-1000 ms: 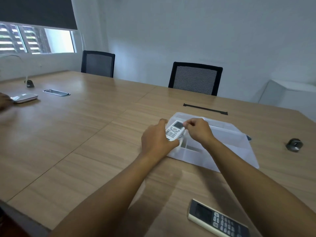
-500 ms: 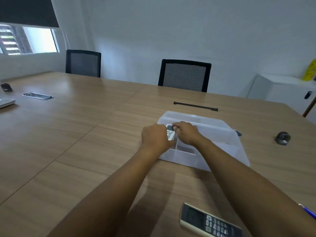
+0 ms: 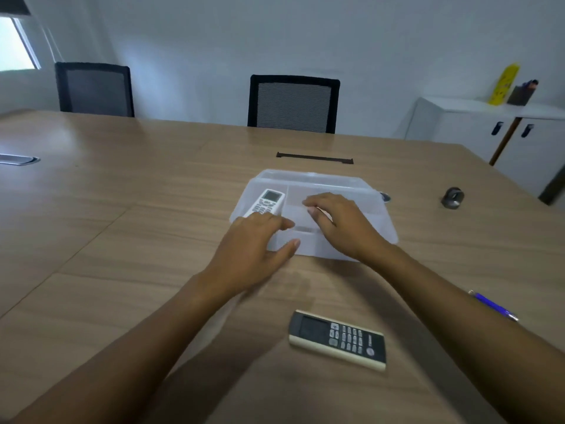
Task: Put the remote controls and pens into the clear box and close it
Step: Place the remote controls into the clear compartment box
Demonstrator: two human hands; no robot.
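Two hands over the clear box [image 3: 360, 185], both empty, fingers spread. Left hand [image 3: 253, 243] at the box's near-left edge; white remote [image 3: 266, 202] lies in the left compartment just past its fingertips. Right hand [image 3: 342, 224] hovers above the middle compartments. Black remote [image 3: 337, 339] on the table below it, blue pen [image 3: 493, 306] beside its forearm.

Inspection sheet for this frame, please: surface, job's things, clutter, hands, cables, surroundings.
Surface: wooden table, with a dark slot.
Job's things: white remote lies in the left compartment of the open clear box; black remote and blue pen lie on the table outside it.
Clutter: small dark round object to the right.
Hands: left hand and right hand open, empty, at the box.
Cables: nothing seen.
Surroundings: two black chairs, white cabinet.
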